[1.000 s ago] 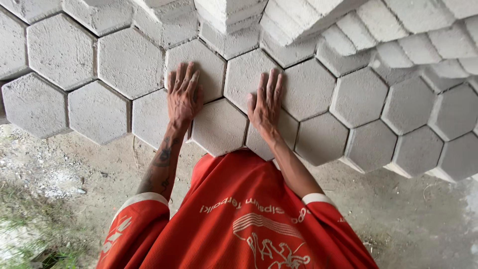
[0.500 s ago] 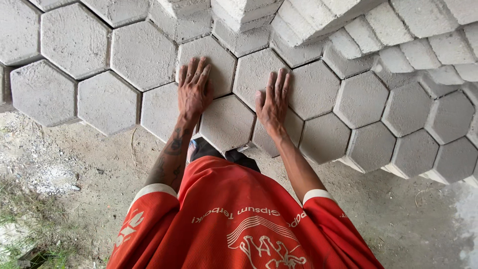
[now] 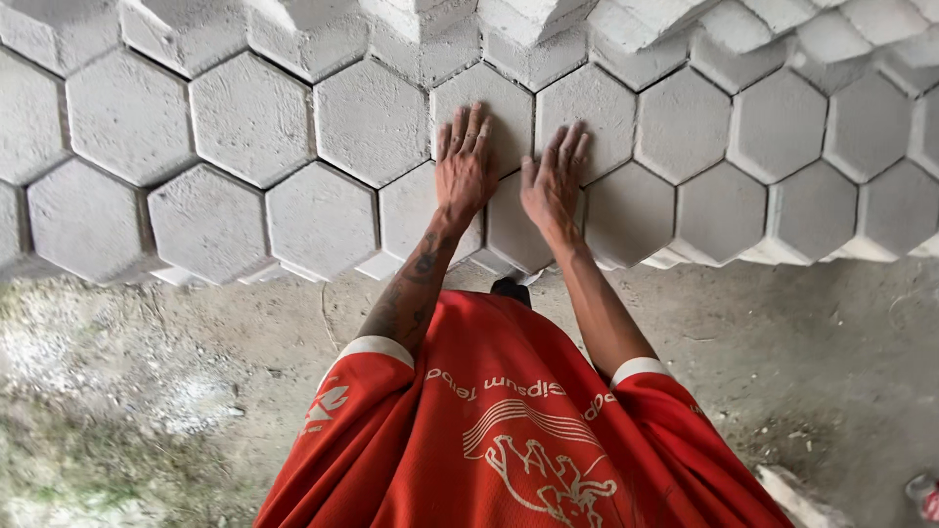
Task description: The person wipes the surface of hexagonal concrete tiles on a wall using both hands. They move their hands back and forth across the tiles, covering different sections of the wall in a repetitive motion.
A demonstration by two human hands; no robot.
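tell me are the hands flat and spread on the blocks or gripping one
Flat and spread. The left hand and right hand lie palm-down on the hexagonal blocks, fingers extended, none curled round an edge.

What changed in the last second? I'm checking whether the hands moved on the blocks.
Both hands drew closer together: the left hand and right hand now lie almost side by side, flat on the hexagonal blocks. Nothing was gripped or released; the blocks stayed put.

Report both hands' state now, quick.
Left hand: open, flat on grey hexagonal concrete pavers, holding nothing.
Right hand: open, flat on the pavers, holding nothing.
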